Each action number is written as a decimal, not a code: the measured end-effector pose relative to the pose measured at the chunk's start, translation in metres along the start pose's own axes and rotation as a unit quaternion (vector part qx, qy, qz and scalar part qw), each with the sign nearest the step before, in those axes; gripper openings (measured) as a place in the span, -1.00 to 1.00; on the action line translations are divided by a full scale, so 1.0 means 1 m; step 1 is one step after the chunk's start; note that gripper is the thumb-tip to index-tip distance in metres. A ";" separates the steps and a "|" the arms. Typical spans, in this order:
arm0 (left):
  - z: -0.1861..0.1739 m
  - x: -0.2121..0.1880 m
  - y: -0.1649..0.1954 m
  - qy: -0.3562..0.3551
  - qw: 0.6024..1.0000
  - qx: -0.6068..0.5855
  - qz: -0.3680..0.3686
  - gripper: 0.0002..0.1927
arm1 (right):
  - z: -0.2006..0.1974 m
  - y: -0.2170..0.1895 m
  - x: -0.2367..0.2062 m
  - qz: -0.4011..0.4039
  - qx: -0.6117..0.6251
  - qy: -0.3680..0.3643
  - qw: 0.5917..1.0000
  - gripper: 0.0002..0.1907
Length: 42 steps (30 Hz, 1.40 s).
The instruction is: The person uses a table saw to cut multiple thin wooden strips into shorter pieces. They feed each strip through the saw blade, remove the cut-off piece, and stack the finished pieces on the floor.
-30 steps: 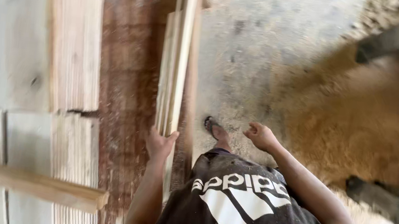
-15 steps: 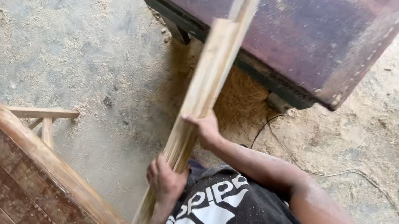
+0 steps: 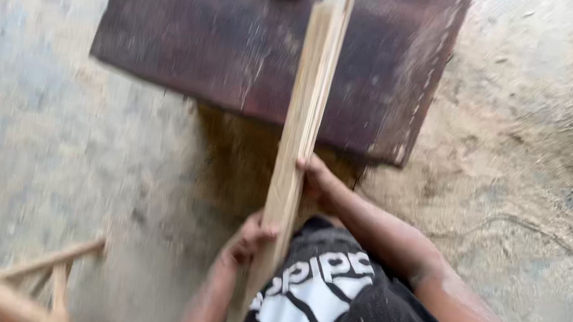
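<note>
Gripping from both sides, the left hand (image 3: 249, 239) and right hand (image 3: 315, 179) are clamped on a bundle of long wooden strips (image 3: 306, 104), which is held over the rusty metal table (image 3: 193, 30) above the sawdust-covered floor (image 3: 519, 184).

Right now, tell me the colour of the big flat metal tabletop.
Dark rusty reddish-brown metal tabletop, seen in the head view.

Long boards held over a table

The wooden boards (image 3: 304, 119) are held between the left hand (image 3: 246, 241) and right hand (image 3: 315, 179), with their far end over the table (image 3: 193, 30). A wooden frame (image 3: 12, 280) is seen at the lower left.
</note>
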State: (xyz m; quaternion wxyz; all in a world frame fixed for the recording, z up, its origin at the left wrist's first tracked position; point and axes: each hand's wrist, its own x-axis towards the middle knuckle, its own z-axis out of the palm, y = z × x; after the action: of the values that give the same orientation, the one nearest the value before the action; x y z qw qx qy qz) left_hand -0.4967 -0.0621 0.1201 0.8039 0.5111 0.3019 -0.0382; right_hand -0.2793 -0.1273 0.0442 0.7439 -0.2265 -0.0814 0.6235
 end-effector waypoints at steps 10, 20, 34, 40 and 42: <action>-0.013 0.119 -0.022 0.335 0.764 0.544 0.083 0.14 | -0.067 -0.140 0.013 0.000 -0.740 0.136 0.659 -0.04; 0.003 0.168 -0.012 0.339 0.847 0.394 -0.113 0.25 | -0.079 -0.252 0.167 0.072 -0.954 -0.246 0.155 0.39; 0.056 0.144 0.078 0.642 0.715 0.194 -0.196 -0.29 | -0.068 -0.247 0.274 0.046 -0.895 -0.421 0.139 -0.50; 0.125 0.203 -0.009 0.615 0.477 -0.622 0.092 -0.06 | -0.086 -0.249 0.275 -0.022 -0.889 -0.436 0.140 -0.44; 0.101 0.221 -0.012 0.573 0.482 -0.636 0.185 0.04 | -0.095 -0.251 0.275 -0.007 -0.879 -0.455 0.142 -0.37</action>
State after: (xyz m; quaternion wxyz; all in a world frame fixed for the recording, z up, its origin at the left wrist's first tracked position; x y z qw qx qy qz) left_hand -0.2765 -0.0985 0.0242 0.5470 -0.1872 0.5356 0.6155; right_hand 0.0396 0.0852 0.0260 -0.1260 -0.4023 -0.8994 0.1153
